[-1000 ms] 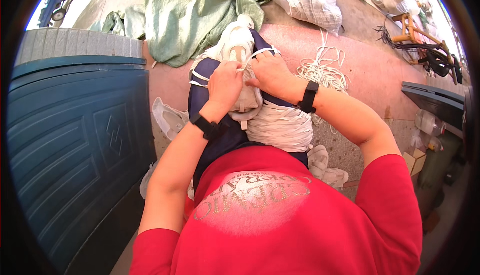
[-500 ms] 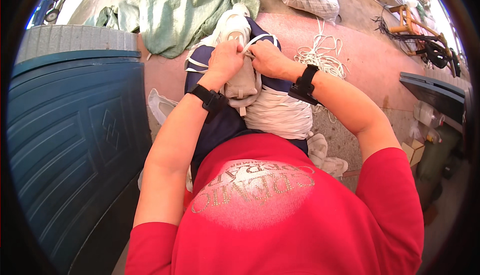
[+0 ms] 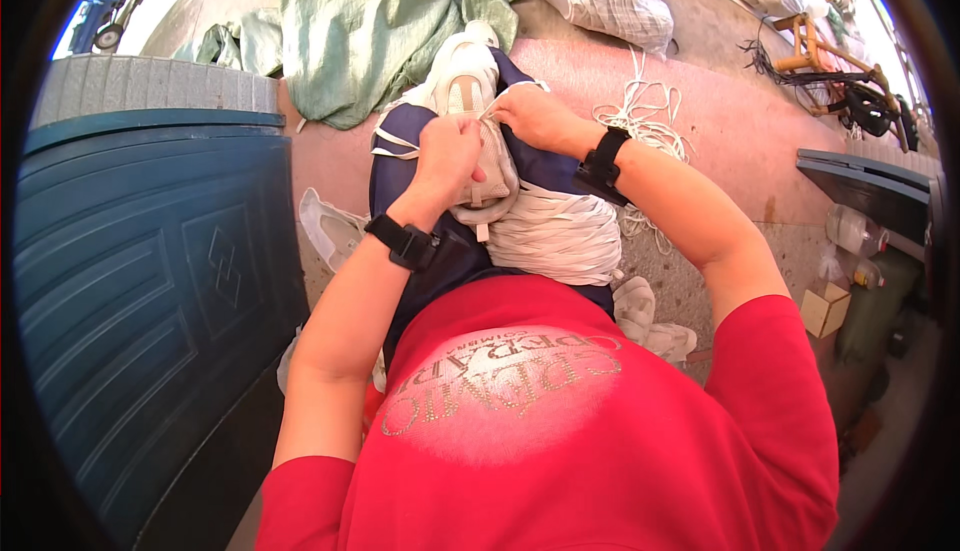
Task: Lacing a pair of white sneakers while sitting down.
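A white and beige sneaker (image 3: 463,76) rests on my lap, its toe pointing away from me and its heel toward my body. My left hand (image 3: 449,159) is closed over the left side of the shoe's opening, with its fingertips at the lacing. Close to its right, my right hand (image 3: 541,119) pinches a white shoelace at the lace holes. The short stretch of lace between the two hands runs into the left fingers, which partly hide it. White lace also loops over my left thigh. Beside the heel, a thick bundle of white shoelaces (image 3: 560,238) lies across my right thigh.
Loose white laces (image 3: 648,116) lie on the pink floor at the right. Other pale shoes sit on the floor, one at left (image 3: 328,228) and some at right (image 3: 652,319). A green sheet (image 3: 350,31) and white sack (image 3: 610,1) are ahead; a blue door panel (image 3: 160,271) stands left.
My left hand has come slightly nearer to me and turned, its thumb now showing. The right hand has moved little, and the lace loop beside it has drawn down.
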A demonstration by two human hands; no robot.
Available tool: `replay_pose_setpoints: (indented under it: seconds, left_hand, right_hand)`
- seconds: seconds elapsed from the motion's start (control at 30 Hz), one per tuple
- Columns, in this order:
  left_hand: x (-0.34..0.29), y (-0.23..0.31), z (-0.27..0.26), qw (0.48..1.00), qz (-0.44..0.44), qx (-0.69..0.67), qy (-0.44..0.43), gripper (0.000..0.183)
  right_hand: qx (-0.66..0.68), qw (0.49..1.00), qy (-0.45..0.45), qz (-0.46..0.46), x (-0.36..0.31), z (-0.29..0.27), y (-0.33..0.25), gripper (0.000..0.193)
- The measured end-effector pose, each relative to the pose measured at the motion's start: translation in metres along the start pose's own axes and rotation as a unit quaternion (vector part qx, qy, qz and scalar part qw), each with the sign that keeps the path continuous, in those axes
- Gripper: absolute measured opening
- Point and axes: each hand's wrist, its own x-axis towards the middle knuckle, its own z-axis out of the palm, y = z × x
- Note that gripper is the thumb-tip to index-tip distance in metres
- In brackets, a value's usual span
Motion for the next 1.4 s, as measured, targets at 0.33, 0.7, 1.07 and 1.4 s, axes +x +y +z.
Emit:
replay_pose_setpoints:
  seconds: [0.33, 0.7, 1.07, 1.4]
  left_hand:
    - [-0.009, -0.017, 0.032, 0.983, -0.044, -0.175, -0.01, 0.04]
    - [-0.006, -0.025, 0.03, 0.978, -0.029, -0.204, -0.045, 0.026]
    - [-0.007, -0.033, 0.03, 0.979, -0.025, -0.194, -0.048, 0.037]
    - [-0.007, -0.035, 0.031, 0.979, -0.011, -0.199, -0.034, 0.031]
  right_hand:
    - [-0.229, 0.935, -0.164, -0.215, 0.024, -0.035, -0.023, 0.014]
    - [-0.214, 0.912, -0.326, -0.128, 0.048, -0.035, -0.036, 0.018]
    - [-0.117, 0.946, -0.286, -0.098, 0.036, -0.026, -0.012, 0.01]
    - [-0.155, 0.923, -0.351, -0.03, 0.049, -0.032, -0.035, 0.012]
